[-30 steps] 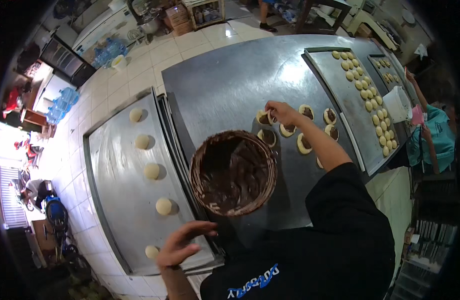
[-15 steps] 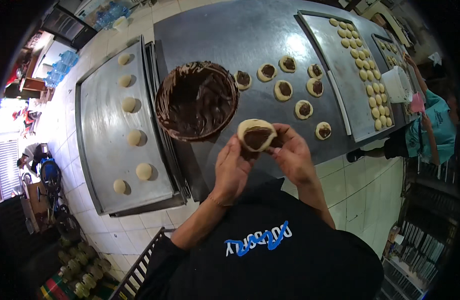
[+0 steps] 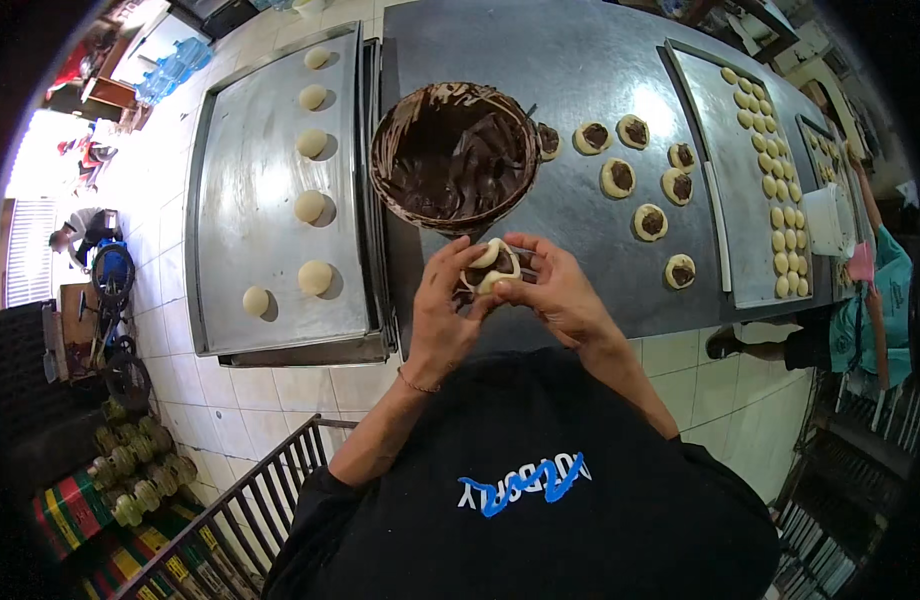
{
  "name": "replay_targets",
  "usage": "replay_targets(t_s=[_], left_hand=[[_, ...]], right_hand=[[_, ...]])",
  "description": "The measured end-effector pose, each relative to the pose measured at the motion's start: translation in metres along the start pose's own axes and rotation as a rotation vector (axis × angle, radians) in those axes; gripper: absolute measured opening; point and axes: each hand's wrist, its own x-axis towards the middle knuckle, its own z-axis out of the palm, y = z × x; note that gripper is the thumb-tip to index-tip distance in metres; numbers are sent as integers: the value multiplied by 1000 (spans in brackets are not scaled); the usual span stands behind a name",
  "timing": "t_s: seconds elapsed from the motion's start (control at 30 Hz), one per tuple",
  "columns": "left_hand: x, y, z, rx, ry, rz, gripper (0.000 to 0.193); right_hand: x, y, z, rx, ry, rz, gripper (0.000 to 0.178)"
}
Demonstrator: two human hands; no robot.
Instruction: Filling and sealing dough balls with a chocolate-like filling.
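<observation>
A piece of pale dough [image 3: 492, 268] with dark brown filling is held between my two hands, above the near side of the metal table. My left hand [image 3: 446, 305] grips its left edge, and my right hand [image 3: 555, 290] pinches the right edge between thumb and fingers. The dough's rim is folded up, with filling showing in the gap. Just beyond my hands stands a round tub [image 3: 455, 160] smeared with the same brown filling. Several flattened dough rounds topped with filling, such as one dough round [image 3: 617, 178], lie to the right of the tub.
At left, a metal tray [image 3: 250, 310] bears several plain dough balls [image 3: 309, 206]. On the right, another tray [image 3: 695, 90] holds rows of small dough balls. Past it are a white bucket [image 3: 828, 215] and a person in a teal shirt [image 3: 885, 310]. A black railing [image 3: 265, 490] stands lower left.
The dough was spread wide with its filling exposed; now its edges are folded inward over the filling. My hands have drawn closer together around it. The whole view has shifted.
</observation>
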Motion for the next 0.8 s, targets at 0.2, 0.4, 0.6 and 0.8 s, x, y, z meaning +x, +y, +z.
replay_targets(t_s=[0.2,0.4,0.6,0.8], left_hand=[[4,7,-39,-476,-97,-274,40],[18,64,-51,538,-180,303,63],[-2,43,-63,-351,-55,354,76],[-3,47,-68,-473,182,151,58]], right_hand=[[-13,-19,5,-467,-57,-411,26],[-13,-40,30,-955,-36,-899,17],[-30,-53,51,-747,-25,-814,19],[-25,-48,66,-827,-96,-885,24]])
